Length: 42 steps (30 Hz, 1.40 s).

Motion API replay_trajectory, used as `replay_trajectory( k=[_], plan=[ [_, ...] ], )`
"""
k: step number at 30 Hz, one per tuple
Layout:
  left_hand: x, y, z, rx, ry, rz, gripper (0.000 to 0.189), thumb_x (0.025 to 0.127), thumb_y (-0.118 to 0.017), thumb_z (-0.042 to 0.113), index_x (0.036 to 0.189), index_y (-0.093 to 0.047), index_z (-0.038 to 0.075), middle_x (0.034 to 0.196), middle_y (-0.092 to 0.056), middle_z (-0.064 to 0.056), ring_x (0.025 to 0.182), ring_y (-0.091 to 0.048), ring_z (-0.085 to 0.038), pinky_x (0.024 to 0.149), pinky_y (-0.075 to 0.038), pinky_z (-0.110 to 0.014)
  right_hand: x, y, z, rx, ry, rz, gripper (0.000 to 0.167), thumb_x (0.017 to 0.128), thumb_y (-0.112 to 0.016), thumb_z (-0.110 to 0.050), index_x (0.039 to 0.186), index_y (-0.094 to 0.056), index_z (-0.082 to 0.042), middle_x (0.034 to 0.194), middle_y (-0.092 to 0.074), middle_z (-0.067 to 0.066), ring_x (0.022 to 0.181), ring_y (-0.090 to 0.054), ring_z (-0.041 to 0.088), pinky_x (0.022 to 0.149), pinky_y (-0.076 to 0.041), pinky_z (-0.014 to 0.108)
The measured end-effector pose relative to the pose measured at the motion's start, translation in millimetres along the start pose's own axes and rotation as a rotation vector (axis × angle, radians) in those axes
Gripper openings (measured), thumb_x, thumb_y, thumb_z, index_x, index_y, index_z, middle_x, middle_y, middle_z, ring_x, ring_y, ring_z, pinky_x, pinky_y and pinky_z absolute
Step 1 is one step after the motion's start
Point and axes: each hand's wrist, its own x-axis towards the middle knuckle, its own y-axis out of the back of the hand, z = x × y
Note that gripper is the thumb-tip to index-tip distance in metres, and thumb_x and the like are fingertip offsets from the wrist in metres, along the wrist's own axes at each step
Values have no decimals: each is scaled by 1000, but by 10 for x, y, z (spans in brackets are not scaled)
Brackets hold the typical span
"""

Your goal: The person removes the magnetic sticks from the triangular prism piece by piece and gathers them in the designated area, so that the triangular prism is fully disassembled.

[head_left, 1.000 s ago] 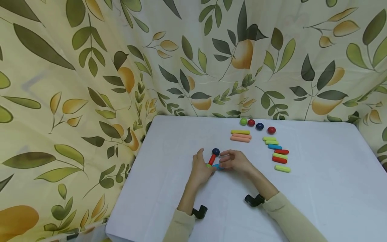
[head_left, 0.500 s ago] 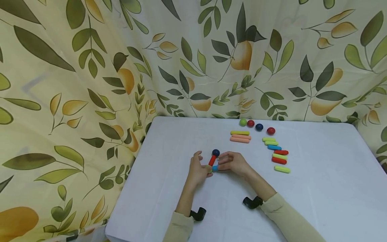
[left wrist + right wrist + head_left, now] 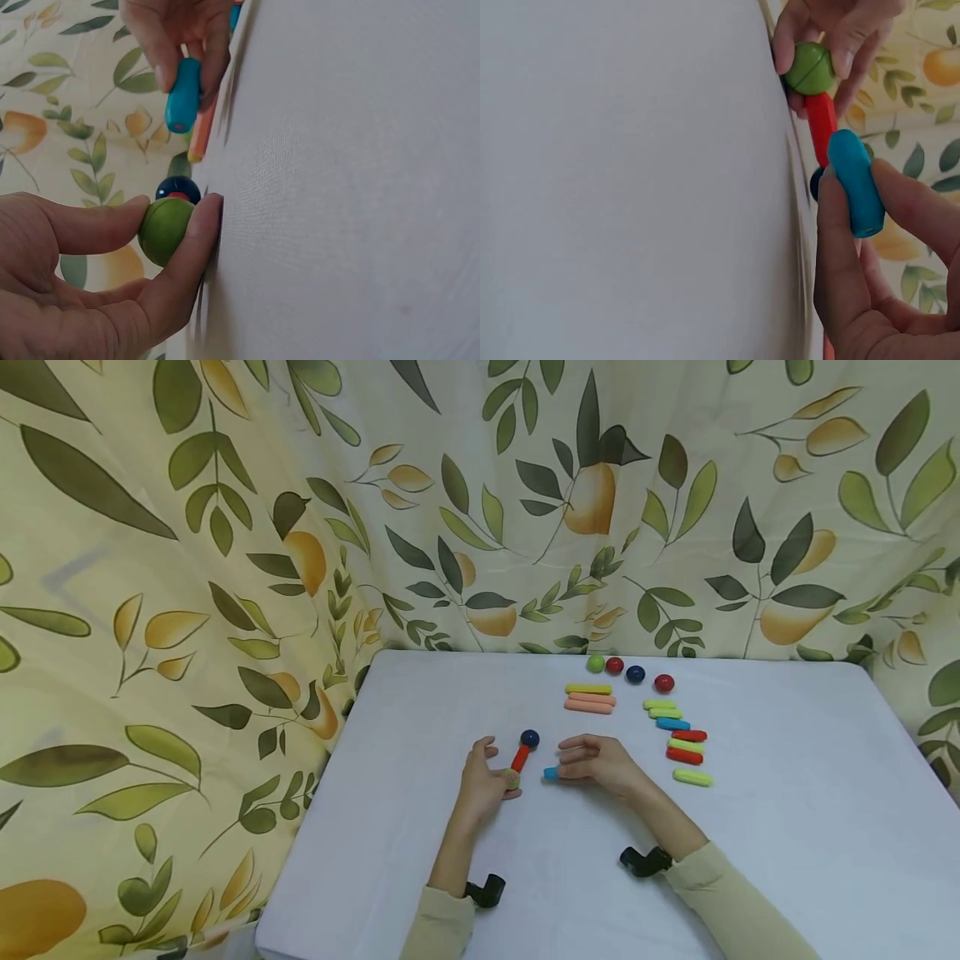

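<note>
Between thumb and fingers my left hand (image 3: 482,783) pinches a green ball (image 3: 166,231). A red stick (image 3: 821,126) joins that ball to a dark blue ball (image 3: 529,739), which lies farther back on the table. To the right, my right hand (image 3: 603,765) pinches a short blue stick (image 3: 856,184) between thumb and fingertips. A gap separates the blue stick from the green ball. In the left wrist view the blue stick's near end faces the camera and my fingers cover its other end.
On the white table (image 3: 390,860), several loose balls line the back edge, including a red ball (image 3: 664,683). A yellow stick (image 3: 588,690) lies with two peach sticks (image 3: 589,703). Farther right is a column of short sticks, among them a lime stick (image 3: 692,777). A patterned curtain (image 3: 450,510) hangs behind.
The blue stick first came against the green ball, then my right hand drew it away to the right. My left hand has shifted slightly left, still holding the green ball.
</note>
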Motion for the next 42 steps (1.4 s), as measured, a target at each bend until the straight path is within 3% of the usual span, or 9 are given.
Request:
replay_trajectory(
  k=[7, 17, 31, 42],
  plan=[
    [-2, 41, -44, -11, 5, -15, 77, 92, -71, -10, 158, -34, 4, 156, -41, -19, 102, -69, -23, 74, -64, -35, -87, 138, 8, 0, -6, 30, 52, 97, -75, -13, 143, -55, 3, 126, -71, 21, 102, -75, 19, 90, -60, 28],
    [-13, 16, -53, -14, -4, -13, 71, 92, -71, -9, 154, -37, 0, 156, -42, -18, 98, -70, -21, 74, -64, -35, -283, 321, 35, -103, -7, 139, 52, 98, -74, -21, 143, -57, -2, 125, -73, 14, 106, -72, 17, 89, -58, 24],
    [-34, 19, -27, -15, -10, -13, 67, 93, -71, -8, 152, -40, -2, 155, -43, -19, 97, -71, -21, 75, -64, -37, -631, 649, 68, -111, 46, 252, 60, 97, -77, -21, 146, -53, 2, 129, -71, 19, 97, -71, 0, 82, -57, 19],
    [-49, 17, -21, -12, -7, -14, 64, 95, -69, -7, 152, -41, -1, 155, -45, -19, 98, -71, -21, 76, -64, -35, -891, 872, 166, -164, 23, 322, 65, 96, -79, -31, 147, -53, -1, 126, -74, 7, 97, -68, -6, 82, -55, 14]
  ],
)
